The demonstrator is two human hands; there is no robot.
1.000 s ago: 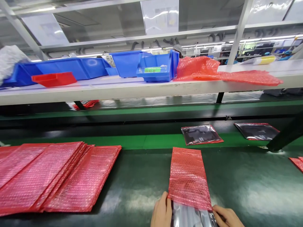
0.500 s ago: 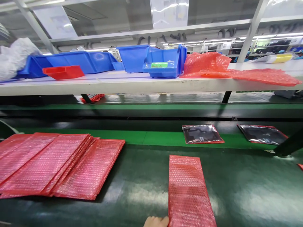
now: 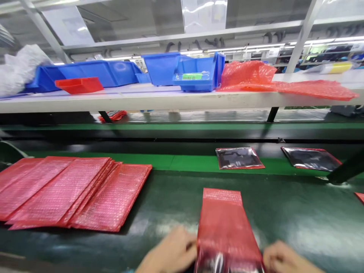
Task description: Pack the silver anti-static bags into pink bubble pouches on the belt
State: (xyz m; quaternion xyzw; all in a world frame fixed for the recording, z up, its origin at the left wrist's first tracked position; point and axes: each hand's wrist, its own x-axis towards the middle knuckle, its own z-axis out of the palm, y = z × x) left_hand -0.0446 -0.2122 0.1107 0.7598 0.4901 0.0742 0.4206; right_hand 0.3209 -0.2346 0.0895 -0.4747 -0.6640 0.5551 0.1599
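Working close to the table's front edge, which is out of view under the pouch, two bare hands flank a long, flat, red bubble-wrap pouch (image 3: 224, 223) lying on the dark-green, glossy table (image 3: 170, 204). The left hand (image 3: 173, 250) has its fingers curled against the pouch's left side; the right hand (image 3: 281, 258) has bent fingers at its right side. Both are blurred, so I cannot tell whether either grip is closed on the wrap or only resting against it. Between them, at the pouch's near end, shows a dark, shiny, film-like sheet (image 3: 217, 262), cut off below; whether it sits inside or under the wrap is unclear.

The step in hand looks like bringing pouch and sheet together. The next move would seem to call for both hands keeping the near end level and the sheet square to the sides.

The pouch's long axis runs from near to far, its far short end pointing toward the table's far edge, a shade left.

Beyond it, toward the table's left edge, lies a fanned stack of flat red bubble-wrap pouches (image 3: 85, 193). Along the far edge, right of centre, two flat, dark, red-bordered rectangular packs (image 3: 240, 158) rest on a bright-green strip (image 3: 193, 162).
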